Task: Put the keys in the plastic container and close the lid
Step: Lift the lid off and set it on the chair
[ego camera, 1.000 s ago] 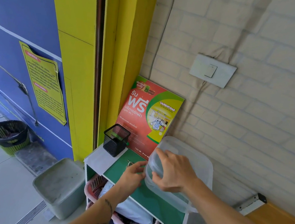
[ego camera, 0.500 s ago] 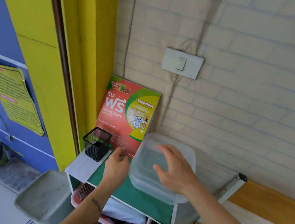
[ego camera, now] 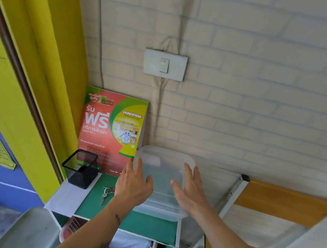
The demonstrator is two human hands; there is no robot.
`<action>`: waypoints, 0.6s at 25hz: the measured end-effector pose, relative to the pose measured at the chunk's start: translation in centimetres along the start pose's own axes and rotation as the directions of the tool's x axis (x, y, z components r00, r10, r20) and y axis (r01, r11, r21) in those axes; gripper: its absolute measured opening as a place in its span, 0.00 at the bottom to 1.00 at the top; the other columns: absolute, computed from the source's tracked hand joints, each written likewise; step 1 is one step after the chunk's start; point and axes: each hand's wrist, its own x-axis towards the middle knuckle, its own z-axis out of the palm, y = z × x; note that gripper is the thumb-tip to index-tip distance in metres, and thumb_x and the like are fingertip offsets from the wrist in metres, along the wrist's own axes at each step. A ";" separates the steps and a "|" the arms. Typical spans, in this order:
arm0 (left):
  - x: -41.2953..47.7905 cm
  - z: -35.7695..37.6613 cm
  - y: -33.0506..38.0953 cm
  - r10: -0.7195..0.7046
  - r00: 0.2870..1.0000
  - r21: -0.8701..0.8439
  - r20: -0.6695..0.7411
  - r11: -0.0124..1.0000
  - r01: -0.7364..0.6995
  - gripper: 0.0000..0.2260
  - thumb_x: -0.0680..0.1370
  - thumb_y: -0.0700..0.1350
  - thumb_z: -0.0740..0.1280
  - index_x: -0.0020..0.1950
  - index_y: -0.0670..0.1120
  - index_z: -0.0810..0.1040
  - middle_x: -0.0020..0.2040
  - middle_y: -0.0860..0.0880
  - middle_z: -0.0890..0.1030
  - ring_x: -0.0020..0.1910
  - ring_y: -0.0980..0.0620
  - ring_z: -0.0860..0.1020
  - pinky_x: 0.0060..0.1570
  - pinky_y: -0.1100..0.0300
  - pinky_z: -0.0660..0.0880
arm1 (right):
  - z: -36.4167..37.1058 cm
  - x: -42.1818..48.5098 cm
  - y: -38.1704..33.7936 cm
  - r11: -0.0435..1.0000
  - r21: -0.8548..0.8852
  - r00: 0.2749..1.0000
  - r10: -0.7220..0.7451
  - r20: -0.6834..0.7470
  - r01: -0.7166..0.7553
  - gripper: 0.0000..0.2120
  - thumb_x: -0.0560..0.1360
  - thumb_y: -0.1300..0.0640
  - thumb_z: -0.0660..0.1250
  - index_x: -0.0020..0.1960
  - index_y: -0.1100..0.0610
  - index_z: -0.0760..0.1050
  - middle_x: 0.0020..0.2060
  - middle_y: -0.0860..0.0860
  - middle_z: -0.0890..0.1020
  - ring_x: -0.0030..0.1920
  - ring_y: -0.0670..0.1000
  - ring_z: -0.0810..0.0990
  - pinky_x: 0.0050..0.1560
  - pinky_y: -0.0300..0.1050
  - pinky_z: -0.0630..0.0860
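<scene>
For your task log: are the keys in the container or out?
Out: the keys lie on the green shelf top, left of the plastic container.

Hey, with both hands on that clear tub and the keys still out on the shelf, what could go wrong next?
1. The clear plastic container juts past the green shelf top's front edge; lifting its lid might tip it off.
2. The bunch of metal keys lies right beside the left hand, so a sideways move may knock it toward the black mesh pen holder.
</scene>
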 end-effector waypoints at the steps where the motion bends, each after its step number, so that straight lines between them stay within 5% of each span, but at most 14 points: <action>1: -0.1 0.0 0.1 -0.006 1.000 -0.002 -0.011 1.000 0.006 0.31 0.74 0.55 0.59 0.75 0.47 0.57 0.74 0.41 0.64 0.67 0.38 0.71 0.63 0.44 0.72 | 0.1 -0.1 -0.1 1.000 0.013 1.000 -0.003 -0.008 0.003 0.37 0.79 0.41 0.59 0.79 0.45 0.40 0.79 0.50 0.35 0.79 0.52 0.39 0.77 0.55 0.48; 9: -1.5 -0.8 2.2 0.077 0.968 -0.073 -0.238 0.993 -0.097 0.29 0.73 0.52 0.64 0.72 0.47 0.63 0.68 0.44 0.71 0.59 0.39 0.76 0.51 0.47 0.75 | -2.3 -1.4 -0.6 0.987 0.124 0.983 -0.079 -0.165 0.100 0.33 0.79 0.45 0.62 0.79 0.47 0.50 0.80 0.47 0.42 0.79 0.47 0.43 0.76 0.49 0.48; 15: -4.9 1.9 7.2 0.101 0.967 -0.144 -0.235 0.980 -0.137 0.31 0.74 0.50 0.65 0.76 0.46 0.62 0.76 0.42 0.64 0.71 0.40 0.67 0.66 0.48 0.68 | -6.0 -4.3 3.7 0.995 0.029 0.932 -0.082 -0.354 0.098 0.32 0.80 0.48 0.61 0.79 0.54 0.54 0.80 0.47 0.49 0.79 0.46 0.47 0.77 0.49 0.50</action>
